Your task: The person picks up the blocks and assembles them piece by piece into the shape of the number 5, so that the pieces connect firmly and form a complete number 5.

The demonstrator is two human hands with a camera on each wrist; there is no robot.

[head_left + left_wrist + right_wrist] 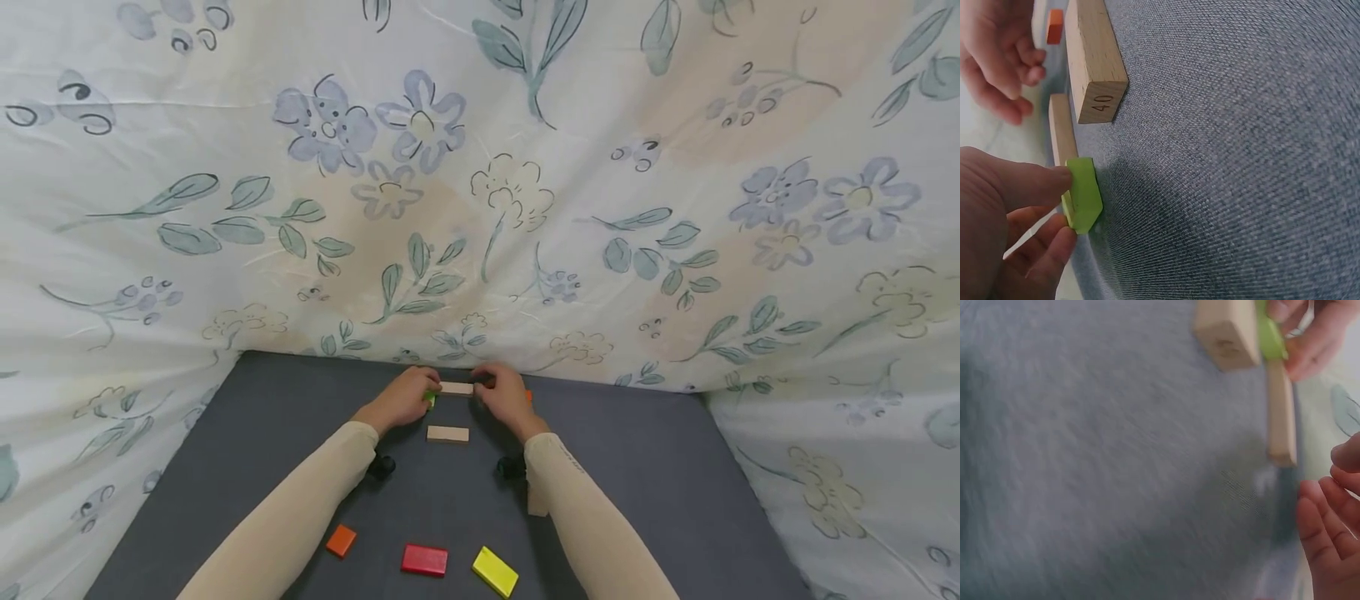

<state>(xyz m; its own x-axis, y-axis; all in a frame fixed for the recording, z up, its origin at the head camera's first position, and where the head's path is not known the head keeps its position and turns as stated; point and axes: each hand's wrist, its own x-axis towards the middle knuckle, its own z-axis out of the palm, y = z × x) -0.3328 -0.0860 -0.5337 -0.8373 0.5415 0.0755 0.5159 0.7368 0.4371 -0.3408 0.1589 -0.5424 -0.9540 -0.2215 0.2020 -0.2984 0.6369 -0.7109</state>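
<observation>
Green, a small block is pinched in the left hand against the far plank's nine o'clock end on the bench. The right hand hovers at three o'clock, fingers loosely curled, empty. Placing seems underway; next likely needs a careful release.

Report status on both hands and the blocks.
Left hand pinches green block. Right hand open beside far wooden plank. Second plank lies nearer, untouched.
</observation>
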